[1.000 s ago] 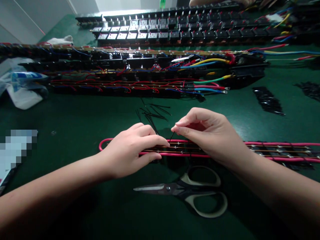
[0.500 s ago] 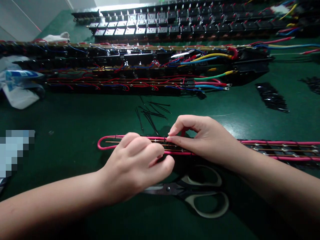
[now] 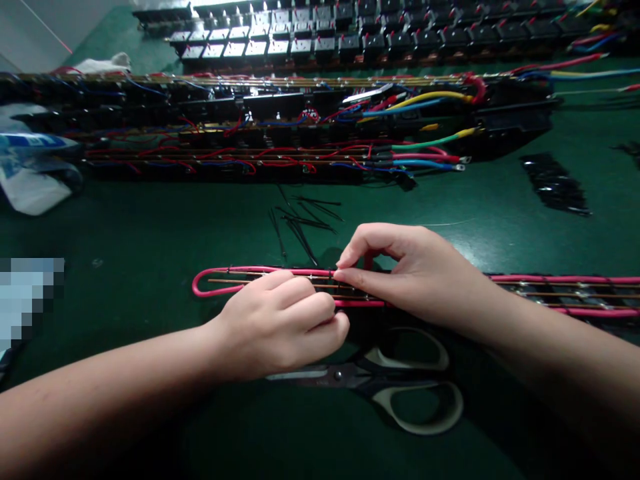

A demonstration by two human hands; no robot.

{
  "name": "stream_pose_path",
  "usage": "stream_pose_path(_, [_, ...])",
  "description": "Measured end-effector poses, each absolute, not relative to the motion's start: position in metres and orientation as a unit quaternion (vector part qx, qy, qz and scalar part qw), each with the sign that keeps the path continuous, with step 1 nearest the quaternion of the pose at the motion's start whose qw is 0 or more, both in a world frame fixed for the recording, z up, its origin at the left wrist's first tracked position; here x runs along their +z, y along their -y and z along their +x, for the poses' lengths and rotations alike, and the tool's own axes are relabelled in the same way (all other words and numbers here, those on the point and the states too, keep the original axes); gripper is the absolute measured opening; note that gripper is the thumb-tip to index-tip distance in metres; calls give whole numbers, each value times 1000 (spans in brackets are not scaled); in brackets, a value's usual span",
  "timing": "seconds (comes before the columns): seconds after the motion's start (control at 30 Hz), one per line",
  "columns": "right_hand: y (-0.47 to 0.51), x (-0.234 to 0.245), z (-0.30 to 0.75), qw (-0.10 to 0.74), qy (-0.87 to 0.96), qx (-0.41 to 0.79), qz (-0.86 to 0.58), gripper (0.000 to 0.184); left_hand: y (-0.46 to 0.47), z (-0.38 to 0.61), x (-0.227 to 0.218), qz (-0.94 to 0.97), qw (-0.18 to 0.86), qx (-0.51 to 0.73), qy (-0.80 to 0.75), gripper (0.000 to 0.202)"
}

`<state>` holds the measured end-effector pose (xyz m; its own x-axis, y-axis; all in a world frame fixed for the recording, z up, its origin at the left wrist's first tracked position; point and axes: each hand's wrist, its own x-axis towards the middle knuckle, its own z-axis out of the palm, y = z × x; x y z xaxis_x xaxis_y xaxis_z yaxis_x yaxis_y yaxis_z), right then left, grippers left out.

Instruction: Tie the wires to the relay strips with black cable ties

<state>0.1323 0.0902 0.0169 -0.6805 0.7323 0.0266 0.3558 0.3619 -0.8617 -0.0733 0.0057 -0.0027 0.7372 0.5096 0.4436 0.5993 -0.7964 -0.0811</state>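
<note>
A long black module with brass rods and a looped pink wire (image 3: 218, 271) along its edges lies across the green table. Thumb and forefinger of my right hand (image 3: 405, 267) are pinched at its far edge, where a dark cable tie (image 3: 331, 273) crosses the pink wire. My left hand (image 3: 285, 320) is closed over the module's near side, fingers curled against the thumb; what it grips is hidden. Below both hands lie scissors (image 3: 345, 375) with black and pale handles, their blade tips partly behind my left hand.
Loose black cable ties (image 3: 303, 227) lie beyond the hands. A bundle of cable ties (image 3: 555, 183) is at right. Several long wired modules (image 3: 280, 160) with coloured leads fill the back. A plastic bag (image 3: 37, 180) sits at left, above a pixelated patch (image 3: 25, 300).
My left hand's fingers have curled tighter and the hand has turned slightly. My right hand keeps its pinch at the same spot. The view has shifted a little.
</note>
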Motion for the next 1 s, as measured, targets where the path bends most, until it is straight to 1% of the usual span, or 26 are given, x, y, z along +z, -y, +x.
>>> stream_pose_path(0.27, [-90, 16, 133, 201, 806, 455, -321, 8, -6, -74, -3, -918, 81, -243, 304, 11])
stream_pose_path(0.4, [-90, 18, 134, 205, 807, 461, -307, 7, -4, -74, -1, -903, 41, -261, 338, 7])
stream_pose_path(0.57, [-91, 19, 134, 209, 804, 477, -287, 7, -3, -73, 2, -877, -27, -275, 394, 11])
stream_pose_path(0.7, [-91, 20, 135, 197, 798, 497, -277, 2, -4, -71, 4, -855, -95, -281, 426, 14])
stream_pose_path(0.9, [-92, 21, 135, 201, 779, 528, -273, 2, -7, -71, 6, -834, -149, -287, 446, 10])
stream_pose_path(1.0, [-92, 22, 134, 206, 760, 553, -272, 3, -7, -71, 7, -822, -175, -289, 458, 13])
